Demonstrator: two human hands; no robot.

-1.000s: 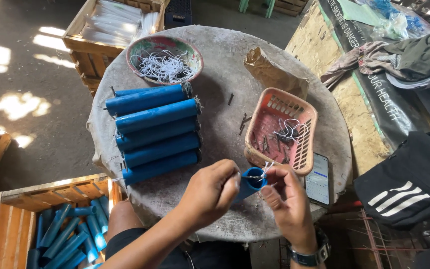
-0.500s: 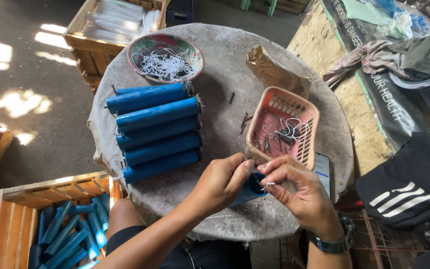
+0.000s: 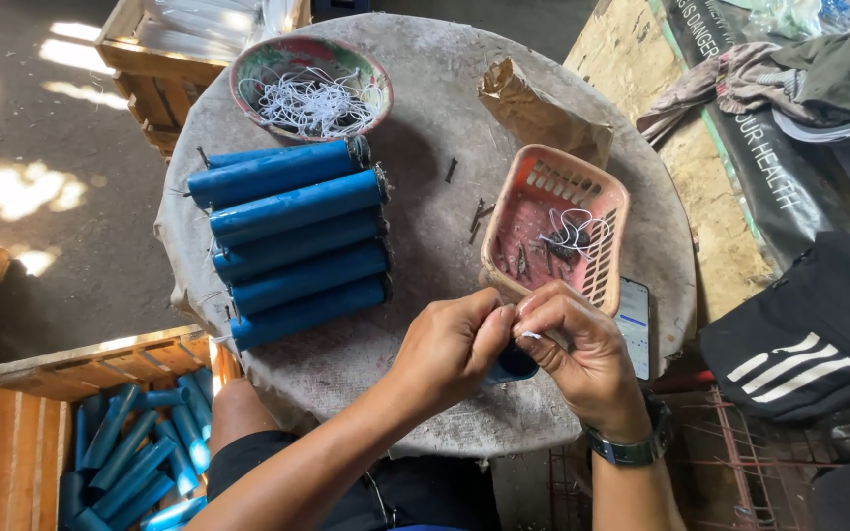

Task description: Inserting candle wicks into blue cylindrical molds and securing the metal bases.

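Note:
My left hand (image 3: 450, 349) grips a short blue tube (image 3: 512, 366), mostly hidden under my fingers, at the near edge of the round table (image 3: 425, 118). My right hand (image 3: 582, 349) touches it from the right, its fingertips pinched on a thin white string end (image 3: 529, 335) at the tube's top. Both hands meet just below a pink plastic basket (image 3: 602, 197) that holds small dark pieces and white string. Several long blue tubes (image 3: 292, 241) lie side by side on the table to the left of my hands.
A round bowl (image 3: 248, 74) of white strings stands at the table's far side, with crumpled brown paper (image 3: 533, 108) to its right. A phone (image 3: 634, 324) lies right of my hands. A wooden crate (image 3: 22, 423) of blue tubes sits lower left; another crate (image 3: 164, 49) behind. Dark bags (image 3: 809, 334) lie right.
My right hand has moved in over the tube's end and now pinches the string there. The tube, plainly visible a second ago, is now mostly covered by both hands.

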